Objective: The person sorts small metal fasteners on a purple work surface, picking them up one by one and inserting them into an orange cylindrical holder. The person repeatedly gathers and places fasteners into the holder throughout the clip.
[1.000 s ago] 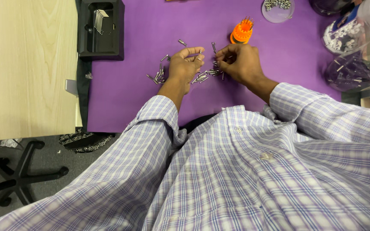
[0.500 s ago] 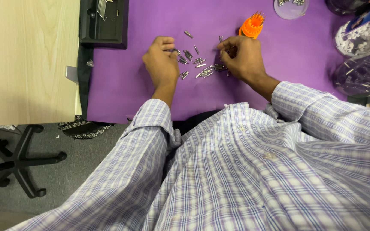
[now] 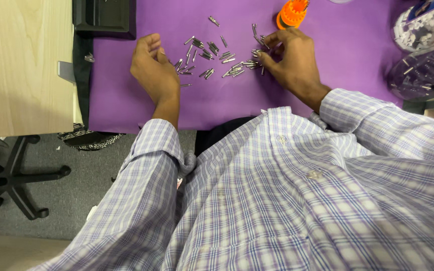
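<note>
Several small silver metal bits [image 3: 212, 55] lie scattered on a purple mat [image 3: 126, 100]. My left hand [image 3: 152, 70] rests on the mat at the left edge of the scatter, fingers loosely curled, nothing clearly in it. My right hand [image 3: 291, 56] is at the right edge of the scatter, its fingertips pinching among a cluster of bits [image 3: 255, 52]. An orange round bit holder [image 3: 291, 12] stands just beyond my right hand. My checked shirt fills the lower frame.
A black tray [image 3: 101, 17] sits at the mat's top left. A pale wooden tabletop [image 3: 21, 65] lies to the left. Clear plastic bags with small parts [image 3: 420, 75] are at the right. An office chair base [image 3: 11, 175] stands on grey carpet below.
My left hand has moved left, away from my right hand, spreading the bits out along the mat. My right hand stays by the orange holder. The view has shifted down slightly.
</note>
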